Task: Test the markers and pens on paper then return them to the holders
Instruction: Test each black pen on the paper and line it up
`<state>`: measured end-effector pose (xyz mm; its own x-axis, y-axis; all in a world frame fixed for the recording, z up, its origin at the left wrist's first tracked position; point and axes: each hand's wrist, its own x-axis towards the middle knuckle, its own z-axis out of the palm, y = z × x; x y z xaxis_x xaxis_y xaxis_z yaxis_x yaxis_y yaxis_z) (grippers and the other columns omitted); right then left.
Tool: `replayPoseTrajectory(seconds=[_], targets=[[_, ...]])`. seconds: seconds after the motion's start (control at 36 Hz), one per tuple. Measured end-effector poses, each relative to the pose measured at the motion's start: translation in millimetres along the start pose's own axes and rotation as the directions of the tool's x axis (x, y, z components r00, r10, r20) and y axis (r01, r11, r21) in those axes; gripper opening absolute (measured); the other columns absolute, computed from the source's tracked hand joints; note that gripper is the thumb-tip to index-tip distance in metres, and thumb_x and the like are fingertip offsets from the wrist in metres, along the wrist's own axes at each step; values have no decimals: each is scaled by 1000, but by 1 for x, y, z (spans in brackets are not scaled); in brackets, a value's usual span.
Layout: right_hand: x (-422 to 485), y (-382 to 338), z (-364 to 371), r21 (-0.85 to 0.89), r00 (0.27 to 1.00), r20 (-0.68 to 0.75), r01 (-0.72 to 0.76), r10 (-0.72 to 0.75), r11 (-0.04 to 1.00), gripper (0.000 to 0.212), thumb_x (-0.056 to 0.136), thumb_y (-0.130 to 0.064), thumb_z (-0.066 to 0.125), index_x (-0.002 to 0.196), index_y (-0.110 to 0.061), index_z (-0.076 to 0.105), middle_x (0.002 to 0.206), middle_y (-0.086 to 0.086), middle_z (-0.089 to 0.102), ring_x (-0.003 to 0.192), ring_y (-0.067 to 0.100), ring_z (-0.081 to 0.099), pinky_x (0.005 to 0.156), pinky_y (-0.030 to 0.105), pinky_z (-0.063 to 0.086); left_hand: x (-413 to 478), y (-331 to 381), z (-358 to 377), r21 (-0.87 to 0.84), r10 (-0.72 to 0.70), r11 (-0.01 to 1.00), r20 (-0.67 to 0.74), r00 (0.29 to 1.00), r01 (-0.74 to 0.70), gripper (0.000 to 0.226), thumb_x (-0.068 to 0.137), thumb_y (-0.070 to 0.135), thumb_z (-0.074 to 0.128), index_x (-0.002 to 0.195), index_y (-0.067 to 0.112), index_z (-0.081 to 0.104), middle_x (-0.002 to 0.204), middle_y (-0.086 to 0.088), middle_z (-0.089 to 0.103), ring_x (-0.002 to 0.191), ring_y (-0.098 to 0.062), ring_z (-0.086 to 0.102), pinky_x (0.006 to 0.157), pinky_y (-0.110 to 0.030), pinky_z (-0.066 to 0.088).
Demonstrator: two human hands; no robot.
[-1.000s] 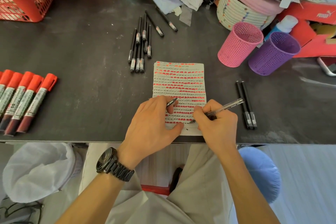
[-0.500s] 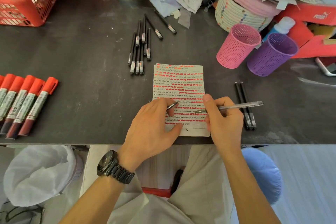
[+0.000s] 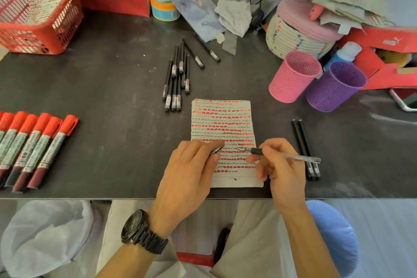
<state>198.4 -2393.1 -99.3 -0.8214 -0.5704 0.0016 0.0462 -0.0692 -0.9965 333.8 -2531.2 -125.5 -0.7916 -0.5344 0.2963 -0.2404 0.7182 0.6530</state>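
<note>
Evidently the capping step. The left hand [image 3: 189, 171] rests on the paper [image 3: 222, 119] at the near table edge, fingers pinching a cap [image 3: 217, 150]. The right hand [image 3: 279, 167] grips the pen [image 3: 284, 155] over the sheet, its tip aimed left, just short of the cap. The next move likely calls for lining up tip and cap, then pushing home. The pink holder [image 3: 293, 77] and the purple holder [image 3: 334, 88] stand far right.

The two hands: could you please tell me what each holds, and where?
The right hand pinches a pen just behind its dark grip. The left hand holds a cap, mostly hidden under its fingers.
</note>
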Motion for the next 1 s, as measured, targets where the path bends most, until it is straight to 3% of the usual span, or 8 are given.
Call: replayPoseTrajectory(seconds=[0.08, 0.28, 0.47, 0.61, 0.69, 0.78, 0.89, 1.0], targets=[[0, 1, -1, 12, 1000, 8, 3, -4, 1000, 13, 81, -38, 63, 77, -28, 69, 69, 15, 73, 45, 12, 53, 47, 18, 42, 0, 0, 0, 45, 8, 999, 13, 1000, -9, 44, 105, 42, 37, 140, 24, 56, 119, 11, 63, 105, -11, 51, 92, -28, 42], [0, 3, -4, 18, 1000, 25, 18, -19, 1000, 14, 83, -39, 65, 81, -27, 73, 70, 13, 74, 46, 11, 52, 48, 18, 43, -1, 1, 0, 82, 1, 997, 28, 1000, -3, 45, 103, 43, 38, 144, 27, 51, 116, 12, 65, 104, -8, 50, 88, -23, 41], [0, 5, -9, 25, 995, 86, 49, -51, 998, 9, 81, -28, 66, 84, -24, 73, 68, 14, 69, 51, 12, 56, 51, 17, 44, -3, -2, 3, 17, -60, 998, -22, 998, 60, 23, 97, 48, 47, 118, 40, 47, 103, 42, 40, 101, 3, 44, 83, -12, 37], [0, 7, -11, 7, 993, 104, 47, -47, 999, 11, 78, -27, 64, 84, -25, 73, 69, 18, 66, 52, 15, 54, 52, 19, 43, -3, -3, 2, 45, 7, 999, -37, 999, -5, 18, 100, 35, 58, 116, 36, 52, 117, 26, 53, 105, -2, 49, 88, -15, 38], [0, 9, -12, 13, 994, 97, 44, -45, 999, 10, 77, -28, 64, 83, -26, 72, 62, 9, 62, 51, 15, 52, 52, 19, 42, -3, -3, 2, 37, 23, 999, -41, 999, -22, 18, 100, 34, 58, 117, 33, 55, 115, 18, 62, 106, -6, 52, 92, -20, 38], [0, 8, -12, 14, 992, 119, 49, -50, 999, 9, 77, -28, 64, 82, -27, 72, 60, 1, 63, 51, 13, 53, 52, 18, 43, -3, -3, 1, 36, 22, 999, -33, 999, -21, 18, 99, 33, 58, 118, 32, 56, 115, 17, 62, 107, -6, 52, 92, -20, 39], [-1, 4, -8, -11, 988, 146, 46, -44, 999, 9, 77, -27, 66, 83, -24, 72, 69, 15, 69, 55, 9, 60, 53, 16, 45, -3, -4, 0, 32, 43, 999, -31, 999, -42, 17, 101, 36, 55, 117, 32, 58, 114, 19, 63, 108, -6, 53, 93, -19, 37], [-5, 1, -4, -93, 983, 182, 49, -31, 994, 12, 79, -30, 68, 87, -25, 74, 82, 5, 76, 69, 10, 71, 57, 15, 49, -3, -4, 0, 29, 94, 995, -50, 994, -93, 20, 99, 39, 52, 116, 32, 59, 112, 19, 65, 108, -7, 54, 94, -21, 37]])
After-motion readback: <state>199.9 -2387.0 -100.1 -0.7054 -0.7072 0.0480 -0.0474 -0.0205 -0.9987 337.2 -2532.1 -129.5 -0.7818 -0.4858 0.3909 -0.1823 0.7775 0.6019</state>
